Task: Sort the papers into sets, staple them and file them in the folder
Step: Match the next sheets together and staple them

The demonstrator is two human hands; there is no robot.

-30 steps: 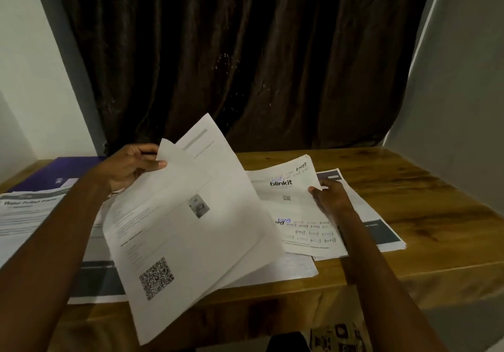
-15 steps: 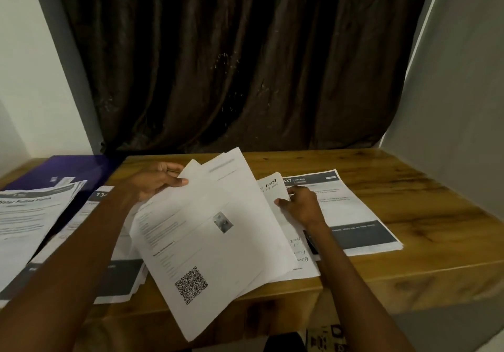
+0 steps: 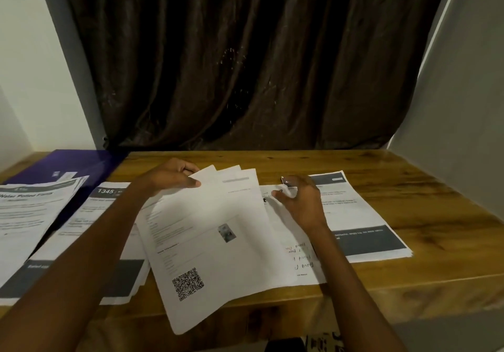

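Pinching the top left corner of a fanned sheaf of white printed sheets (image 3: 210, 239) with my left hand (image 3: 170, 177), I am holding them tilted over the front edge of the wooden desk (image 3: 425, 207), thumb on top and fingers curled underneath, so this grip is closed on the paper. The front sheet is showing a small photo and a black QR code near its lower end, and that end is hanging past the desk's edge. My right hand (image 3: 302, 201) is resting on a white sheet with handwritten lines (image 3: 297, 256) just beside the sheaf; the fingers are loosely bent and lying on the paper, and a small dark thing is showing at the fingertips, though I cannot tell what it is or whether this grip is pinching it. Under that sheet, to the right, a white stack with dark grey bands (image 3: 368, 231) is lying flat. To the left, a similar stack headed 1345 (image 3: 103, 204) is sitting partly under my left forearm, and farther left another pile of white printed pages (image 3: 27, 209) is overlapping a dark purple flat folder (image 3: 81, 160) at the desk's back left corner. A dark brown curtain (image 3: 245, 59) is hanging behind the desk.
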